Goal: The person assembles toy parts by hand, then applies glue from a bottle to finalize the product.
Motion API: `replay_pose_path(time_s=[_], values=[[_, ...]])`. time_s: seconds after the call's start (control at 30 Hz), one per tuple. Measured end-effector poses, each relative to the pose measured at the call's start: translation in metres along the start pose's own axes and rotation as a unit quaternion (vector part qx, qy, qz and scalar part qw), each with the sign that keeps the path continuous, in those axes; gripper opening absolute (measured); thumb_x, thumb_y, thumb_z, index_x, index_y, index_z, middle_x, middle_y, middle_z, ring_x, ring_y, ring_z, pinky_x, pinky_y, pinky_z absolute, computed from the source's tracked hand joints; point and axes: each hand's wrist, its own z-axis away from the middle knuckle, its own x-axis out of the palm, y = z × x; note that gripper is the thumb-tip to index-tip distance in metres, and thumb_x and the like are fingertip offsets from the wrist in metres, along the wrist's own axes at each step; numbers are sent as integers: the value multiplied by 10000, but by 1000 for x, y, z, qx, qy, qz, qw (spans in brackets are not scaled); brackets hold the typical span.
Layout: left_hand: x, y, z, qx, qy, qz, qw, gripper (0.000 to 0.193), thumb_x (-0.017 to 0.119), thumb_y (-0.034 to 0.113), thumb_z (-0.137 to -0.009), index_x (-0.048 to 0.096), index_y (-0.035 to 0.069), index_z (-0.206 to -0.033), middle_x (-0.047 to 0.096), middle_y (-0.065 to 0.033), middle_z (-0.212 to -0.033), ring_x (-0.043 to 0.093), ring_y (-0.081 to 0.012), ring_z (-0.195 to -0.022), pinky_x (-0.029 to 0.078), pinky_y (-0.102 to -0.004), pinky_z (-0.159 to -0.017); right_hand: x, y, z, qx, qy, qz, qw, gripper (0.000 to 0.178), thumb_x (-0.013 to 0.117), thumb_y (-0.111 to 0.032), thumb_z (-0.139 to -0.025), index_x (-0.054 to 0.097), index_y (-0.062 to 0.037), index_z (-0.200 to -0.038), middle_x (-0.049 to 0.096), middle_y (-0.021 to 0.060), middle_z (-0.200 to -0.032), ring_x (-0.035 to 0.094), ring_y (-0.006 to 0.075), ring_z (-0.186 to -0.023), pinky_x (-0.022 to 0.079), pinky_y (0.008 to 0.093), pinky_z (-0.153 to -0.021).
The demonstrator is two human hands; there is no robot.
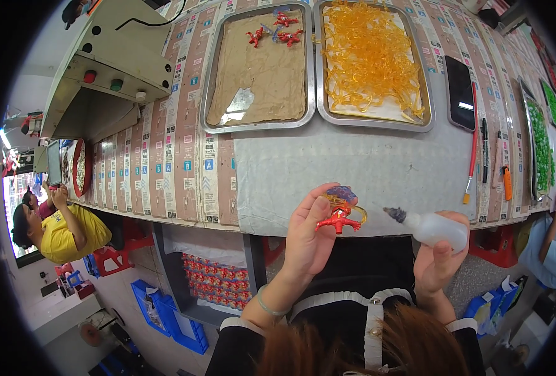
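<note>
My left hand (307, 241) pinches a small red toy figure (338, 223) between thumb and fingers, just over the table's near edge. A clear bluish piece (340, 193) sits above the figure, and a yellow translucent strip (362, 215) curves out beside it. Wrapped round a whitish squeeze bottle (439, 232), my right hand (437, 266) holds it on its side. The bottle's dark, crusted nozzle (395, 214) points left toward the figure, with a gap between them. Three similar red figures (288, 37) lie in the left metal tray (259, 81).
Yellow strips (372, 56) fill the right tray (378, 124). A phone (459, 91), red brush (472, 150), black pen (485, 150) and orange-handled tool (507, 183) lie at right. A metal machine (112, 62) stands left. Below, a grey drawer (256, 260) holds rows of red figures. People sit on both sides.
</note>
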Motion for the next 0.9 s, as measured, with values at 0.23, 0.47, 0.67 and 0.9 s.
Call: replay_pose_path(time_s=[0.23,0.47,0.67,0.9], values=[[-1,-2,-2,-18,23,-26,999,340,463,234,-845,430,14,-1101,506,-140,-1052,513,-269,-958,436,-340,-770,8,8,-8,92,-3,-82,992,334,620,-24,-692,390,-28,-934,478,102,-948,515,161,-739,452,269,-636],[-1,-7,-6,16,3,-26,1000,292,419,189,-868,439,-12,-1080,537,-130,-982,534,-258,-914,456,-373,-728,-3,45,-18,38,-12,180,983,415,659,-90,-670,466,-18,-1030,511,71,-958,473,157,-904,368,274,-798],[-14,-5,-2,-11,24,-68,997,245,448,162,-835,521,-3,-1000,584,-99,-859,543,-178,-746,446,-320,-736,6,59,-38,-105,-29,287,952,382,622,-127,-707,500,-55,-1062,538,145,-964,520,259,-880,425,311,-734],[-10,-11,-3,40,-36,-90,994,222,448,155,-827,542,19,-975,581,-91,-850,534,-197,-791,428,-330,-763,-1,64,-40,-125,-12,328,936,427,627,-163,-713,471,-23,-1085,533,143,-988,533,252,-835,436,297,-717]])
